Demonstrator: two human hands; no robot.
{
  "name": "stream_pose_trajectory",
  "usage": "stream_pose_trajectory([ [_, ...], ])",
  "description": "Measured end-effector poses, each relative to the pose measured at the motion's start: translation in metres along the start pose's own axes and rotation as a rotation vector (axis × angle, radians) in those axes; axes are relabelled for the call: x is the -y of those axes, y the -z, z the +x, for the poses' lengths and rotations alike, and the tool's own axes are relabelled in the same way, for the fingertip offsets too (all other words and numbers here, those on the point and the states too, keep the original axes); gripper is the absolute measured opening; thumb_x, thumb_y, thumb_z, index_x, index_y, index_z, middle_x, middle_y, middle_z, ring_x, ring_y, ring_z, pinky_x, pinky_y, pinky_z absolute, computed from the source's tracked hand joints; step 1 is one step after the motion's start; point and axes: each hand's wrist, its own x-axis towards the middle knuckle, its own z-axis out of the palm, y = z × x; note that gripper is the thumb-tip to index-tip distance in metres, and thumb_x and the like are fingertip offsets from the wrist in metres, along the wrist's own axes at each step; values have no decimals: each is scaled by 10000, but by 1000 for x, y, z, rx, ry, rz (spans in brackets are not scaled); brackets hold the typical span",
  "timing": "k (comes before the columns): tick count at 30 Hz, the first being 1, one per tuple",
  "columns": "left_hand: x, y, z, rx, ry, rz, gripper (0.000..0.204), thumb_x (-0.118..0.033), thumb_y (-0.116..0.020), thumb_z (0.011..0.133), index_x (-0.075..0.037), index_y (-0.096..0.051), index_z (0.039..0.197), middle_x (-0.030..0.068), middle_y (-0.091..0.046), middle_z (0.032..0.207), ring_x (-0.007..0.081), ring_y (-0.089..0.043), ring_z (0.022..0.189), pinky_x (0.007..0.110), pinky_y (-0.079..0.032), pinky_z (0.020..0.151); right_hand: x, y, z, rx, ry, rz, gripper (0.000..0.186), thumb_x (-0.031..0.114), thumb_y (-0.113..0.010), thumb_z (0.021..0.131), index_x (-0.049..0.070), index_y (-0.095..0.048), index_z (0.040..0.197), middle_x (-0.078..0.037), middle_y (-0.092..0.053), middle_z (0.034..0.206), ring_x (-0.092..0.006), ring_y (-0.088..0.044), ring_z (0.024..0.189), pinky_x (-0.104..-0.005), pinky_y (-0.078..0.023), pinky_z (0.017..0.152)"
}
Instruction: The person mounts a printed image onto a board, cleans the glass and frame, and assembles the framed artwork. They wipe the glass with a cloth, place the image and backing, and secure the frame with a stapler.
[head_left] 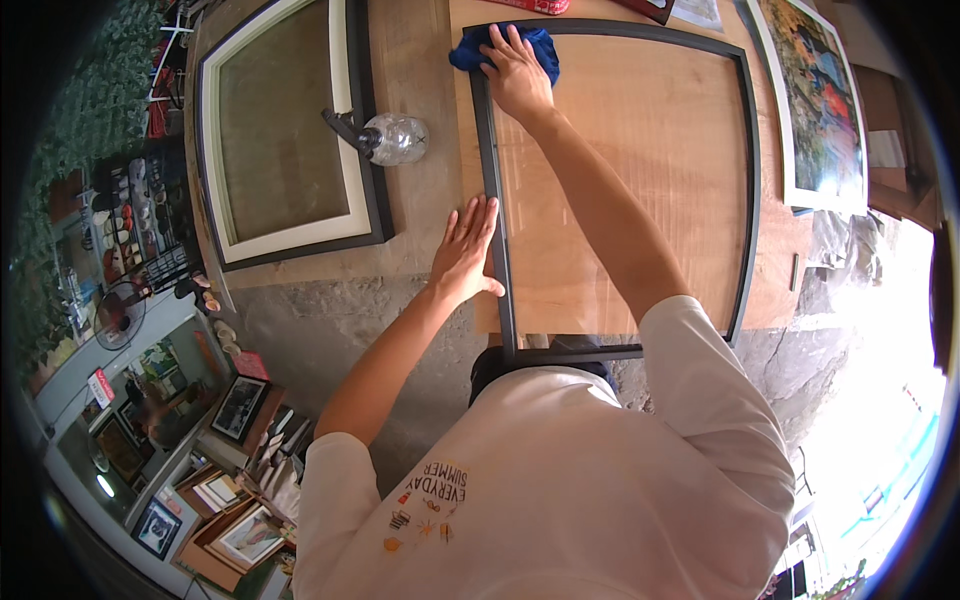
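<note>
White T-shirt [560,480] closest, below both hands. Right hand [521,85] laid over blue cloth [466,52], fingers extended, loosely spread, pressing cloth at far left corner of dark frame [488,150]. Frame stretches rightward and nearer from that hand. Left hand [467,255] open, fingers straight, resting along frame's left bar. Spray bottle [398,139] lying beyond left hand, leftward; white-bordered frame [228,225] farther left. Colourful picture [822,110] well right of right hand.
</note>
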Motion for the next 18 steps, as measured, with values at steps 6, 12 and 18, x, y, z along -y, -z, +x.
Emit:
stream_pose_trajectory([
  [6, 10, -7, -2, -50, -24, 38, 1563, -488, -936, 384, -65, -10, 1570, 200, -147, 1619, 341, -116, 1510, 515, -119, 1221, 42, 67, -151, 264, 170, 88, 353, 152, -658, 868, 73, -662, 1212, -96, -413, 1527, -325, -334, 1434, -477, -303, 1157],
  [12, 15, -16, -3, -153, -122, 3, 1537, -490, -941, 441, -79, 14, 1573, 198, -170, 1615, 356, -117, 1508, 542, -115, 1211, 140, 144, -328, 566, -1, 56, 342, 135, -680, 832, 65, -676, 1166, -97, -347, 1567, -324, -278, 1465, -492, -279, 1170],
  [18, 17, -19, -2, -137, -128, 22, 1534, -519, -917, 461, -91, 50, 1573, 206, -126, 1625, 363, -78, 1513, 555, -85, 1206, 196, 169, -393, 662, -206, -3, 237, 178, -688, 837, 34, -705, 1025, -106, -347, 1565, -330, -254, 1471, -489, -247, 1184],
])
